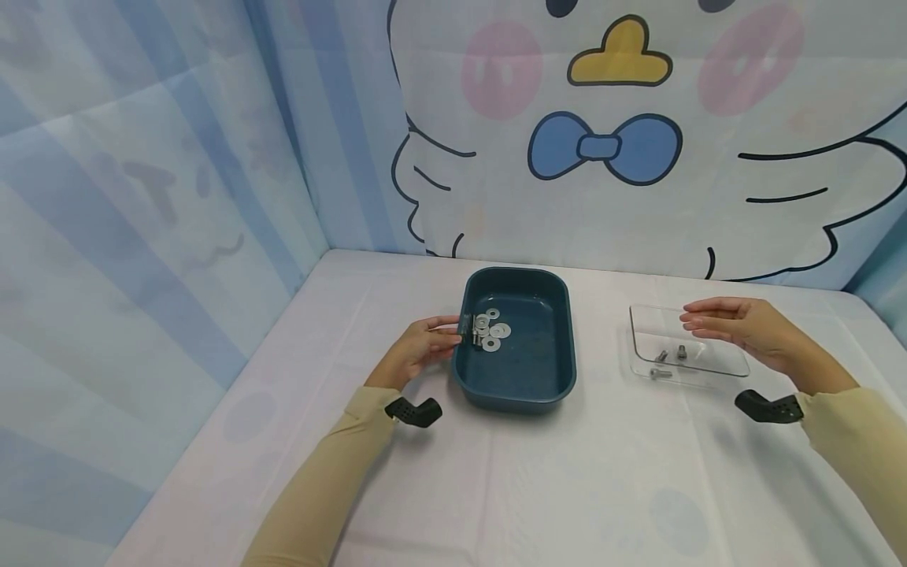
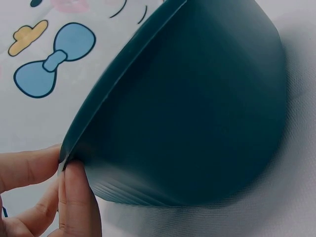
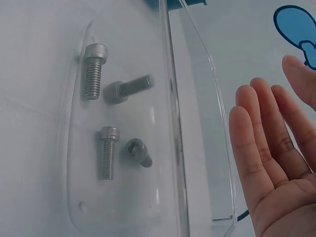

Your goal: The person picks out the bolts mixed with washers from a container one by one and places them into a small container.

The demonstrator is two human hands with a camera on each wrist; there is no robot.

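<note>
My left hand [image 1: 420, 350] pinches the left rim of a dark teal tray [image 1: 538, 354], its fingertips on both sides of the edge. Inside that tray, toward the left wall, lies a cluster of flat metal washers [image 1: 500, 331] with small metal pieces [image 1: 477, 340] beside them. Over the right part of a clear plastic tray [image 1: 655, 327] hovers my right hand [image 1: 737, 327], its fingers extended and nothing in its grasp. Several silver socket-head bolts [image 3: 93, 71] lie in the clear tray, spread apart in the right wrist view.
Both trays stand on a table under a pale cloth [image 1: 602, 472], the teal one near the middle and the clear one to its right. A printed curtain [image 1: 439, 157] hangs along the back and left sides. Each wrist wears a black camera mount [image 1: 414, 412].
</note>
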